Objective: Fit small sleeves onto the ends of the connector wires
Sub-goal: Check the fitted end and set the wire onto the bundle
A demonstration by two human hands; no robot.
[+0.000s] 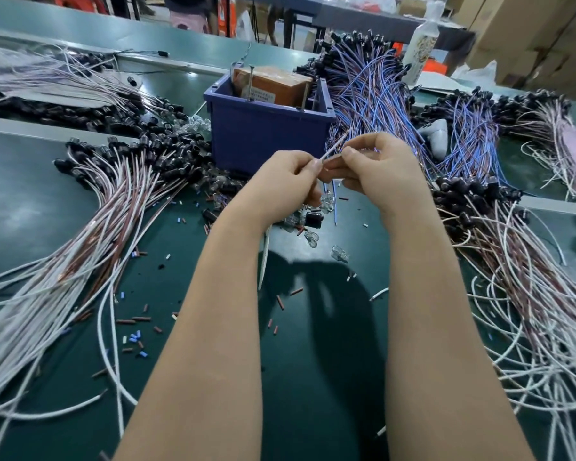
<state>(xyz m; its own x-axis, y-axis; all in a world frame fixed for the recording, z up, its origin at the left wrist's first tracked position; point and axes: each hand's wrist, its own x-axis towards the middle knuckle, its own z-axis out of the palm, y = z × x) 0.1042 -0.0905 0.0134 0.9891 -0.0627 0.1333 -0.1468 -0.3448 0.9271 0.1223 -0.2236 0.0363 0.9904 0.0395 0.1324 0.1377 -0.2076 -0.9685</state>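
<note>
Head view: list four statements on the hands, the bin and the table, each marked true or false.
1. The left hand and right hand both pinch a thin wire. True.
2. The blue bin is empty. False: a brown box sits in it.
3. Short coloured tube pieces lie scattered on the green table. True.
4. The wire bundle right of the bin is green. False: it is blue and reddish.

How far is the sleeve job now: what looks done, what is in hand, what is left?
Done: perhaps the white-brown bundle at left; its ends are too small to confirm. In hand: left hand and right hand pinch one wire. Left: loose sleeves on the table, other wire piles.
</note>
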